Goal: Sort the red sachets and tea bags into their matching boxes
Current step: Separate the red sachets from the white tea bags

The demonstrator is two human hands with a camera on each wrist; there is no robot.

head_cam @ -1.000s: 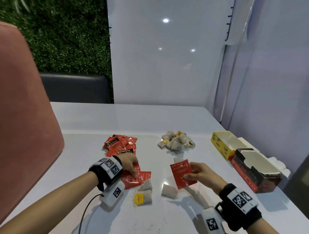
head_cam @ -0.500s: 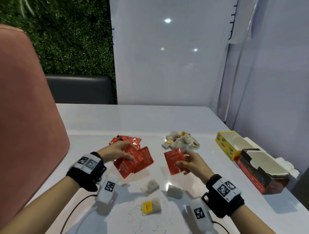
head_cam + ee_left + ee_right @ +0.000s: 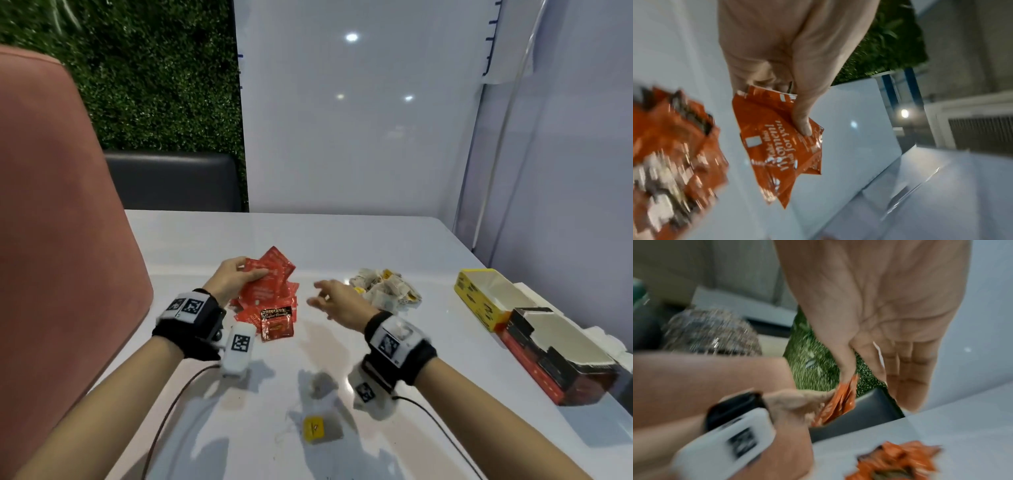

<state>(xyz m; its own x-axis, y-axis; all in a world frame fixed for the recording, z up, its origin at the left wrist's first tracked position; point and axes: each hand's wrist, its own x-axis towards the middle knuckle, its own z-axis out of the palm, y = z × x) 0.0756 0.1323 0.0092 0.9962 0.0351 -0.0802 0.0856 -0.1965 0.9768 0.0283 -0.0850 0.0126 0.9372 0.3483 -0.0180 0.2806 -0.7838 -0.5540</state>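
L hand [image 3: 230,281] grips red sachets [image 3: 270,275] over sachet pile [image 3: 274,313], desk centre; R hand [image 3: 334,301] fingers loose, empty, nearer red box [image 3: 561,363] at desk's right edge.

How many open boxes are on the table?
2, both at the table's right edge: a yellow box farther away and a red-and-black box nearer the person, side by side.

A white table [image 3: 342,240] fills the foreground. Past its far edge stands a dark grey seat back [image 3: 171,181], and above that a green leafy wall [image 3: 154,75]. A glossy white panel [image 3: 359,120] rises behind the table's far side. At its left, close by, looms something pink [image 3: 58,222], perhaps a chair back.
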